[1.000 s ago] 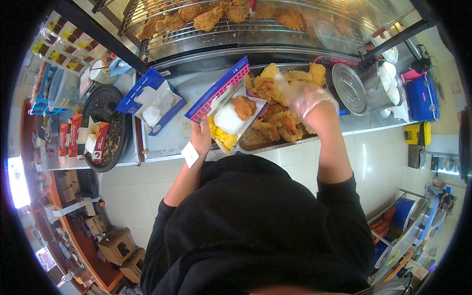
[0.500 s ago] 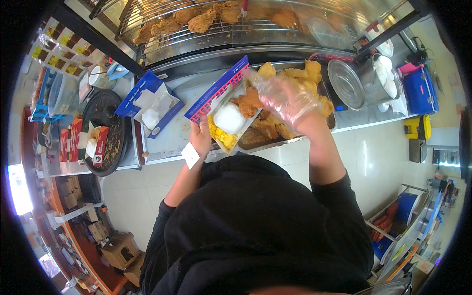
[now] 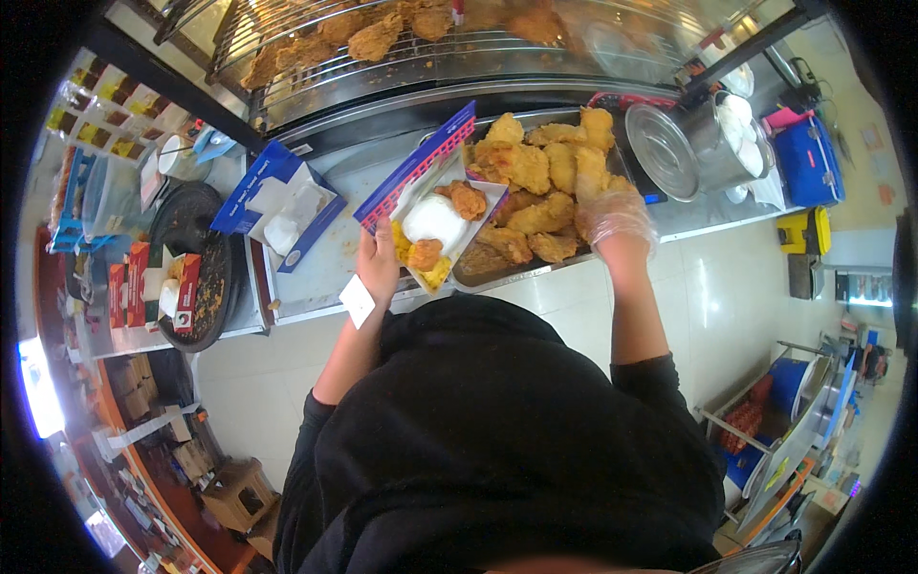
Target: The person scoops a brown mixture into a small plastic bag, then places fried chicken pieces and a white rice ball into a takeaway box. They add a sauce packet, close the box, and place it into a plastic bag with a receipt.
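Observation:
My left hand [image 3: 378, 258] grips an open blue and red meal box [image 3: 459, 129] by its left side. Inside are a white rice mound [image 3: 432, 222], yellow food [image 3: 432, 280] and two fried chicken pieces [image 3: 467, 199]. A white paper square [image 3: 357, 302] hangs at my left wrist. My right hand [image 3: 617, 225], in a clear plastic glove, is down at the right end of a metal tray [image 3: 507, 279] piled with fried chicken, fingers curled among the pieces; what they grip is unclear. Another open blue box [image 3: 239, 206] with a white packet [image 3: 283, 231] lies to the left.
A heated display with fried chicken [image 3: 373, 43] runs behind the counter [image 3: 320, 273]. Right of the tray are a metal lid [image 3: 660, 153], a pot with white rounded items [image 3: 708, 148] and a blue bin [image 3: 803, 158]. A black round tray [image 3: 210, 316] with red boxes [image 3: 134, 282] is far left.
My gloved right hand moved from over the meal box to the right end of the chicken tray. A second chicken piece now lies on the yellow food in the box.

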`<state>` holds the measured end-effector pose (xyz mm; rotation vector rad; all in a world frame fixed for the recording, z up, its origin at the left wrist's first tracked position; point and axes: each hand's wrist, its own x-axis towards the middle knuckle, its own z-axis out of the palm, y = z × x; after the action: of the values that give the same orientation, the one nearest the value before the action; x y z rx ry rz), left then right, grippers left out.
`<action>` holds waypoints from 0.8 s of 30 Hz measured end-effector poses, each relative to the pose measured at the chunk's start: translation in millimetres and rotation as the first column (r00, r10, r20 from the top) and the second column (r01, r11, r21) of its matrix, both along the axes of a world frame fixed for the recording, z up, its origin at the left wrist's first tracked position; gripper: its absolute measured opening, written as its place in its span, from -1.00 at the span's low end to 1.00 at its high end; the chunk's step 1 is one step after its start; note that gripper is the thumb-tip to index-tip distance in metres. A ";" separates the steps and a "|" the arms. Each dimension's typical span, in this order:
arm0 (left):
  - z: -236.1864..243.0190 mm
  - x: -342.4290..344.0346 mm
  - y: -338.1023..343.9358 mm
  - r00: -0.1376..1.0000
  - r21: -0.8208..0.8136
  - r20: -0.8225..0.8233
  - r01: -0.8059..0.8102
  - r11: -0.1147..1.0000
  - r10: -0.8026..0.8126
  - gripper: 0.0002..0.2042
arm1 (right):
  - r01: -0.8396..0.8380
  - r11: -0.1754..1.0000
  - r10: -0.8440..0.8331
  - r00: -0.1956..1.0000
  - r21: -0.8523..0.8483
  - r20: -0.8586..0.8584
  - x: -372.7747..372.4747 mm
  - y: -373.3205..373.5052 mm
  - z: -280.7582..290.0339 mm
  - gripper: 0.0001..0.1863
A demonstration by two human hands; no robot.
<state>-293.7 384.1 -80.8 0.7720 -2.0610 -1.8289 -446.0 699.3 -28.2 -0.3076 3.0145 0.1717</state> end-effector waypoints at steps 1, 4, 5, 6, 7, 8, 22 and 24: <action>5.0 -0.8 0.3 0.997 0.050 0.080 -0.010 0.999 0.006 -0.47 | 0.006 0.995 -0.014 0.996 -0.096 -0.085 3.9 -6.3 -5.8 -0.66; 18.6 -2.6 -1.1 0.997 0.095 0.075 0.007 0.995 -0.014 -0.45 | 0.030 0.994 -0.039 0.996 -0.101 -0.085 4.2 -16.1 -12.7 -0.64; 22.2 -3.1 -1.2 0.997 0.096 0.071 0.011 0.995 -0.018 -0.48 | 0.045 0.998 -0.048 0.998 -0.048 -0.046 0.7 -16.1 -9.8 -0.66; 25.4 -3.6 -1.2 0.997 0.096 0.066 0.018 0.995 -0.024 -0.51 | 0.059 0.998 -0.059 0.998 0.024 0.012 -2.1 -16.7 -4.7 -0.68; 28.2 -3.6 -0.8 0.997 0.160 0.081 0.004 0.987 -0.017 -0.51 | 0.054 0.998 -0.054 0.999 -0.045 0.011 -4.9 -17.9 2.9 -0.64; 30.6 -3.2 0.3 0.996 0.224 0.094 -0.014 0.974 -0.007 -0.51 | 0.044 0.995 -0.041 0.999 -0.094 0.029 -7.3 -19.2 14.0 -0.60; 37.8 3.2 3.5 0.986 0.351 0.153 0.005 0.937 -0.063 -0.43 | -0.266 0.907 0.324 0.936 -0.327 0.139 -6.4 -128.2 77.6 -0.51; 37.3 6.3 3.1 0.987 0.326 0.129 0.046 0.944 -0.093 -0.34 | -0.418 0.891 0.452 0.853 -0.177 0.262 -10.9 -135.7 65.9 -0.58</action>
<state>-287.4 387.1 -43.5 0.9478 -1.9153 -2.2479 -457.0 563.6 37.7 -0.9417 2.6131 -0.0144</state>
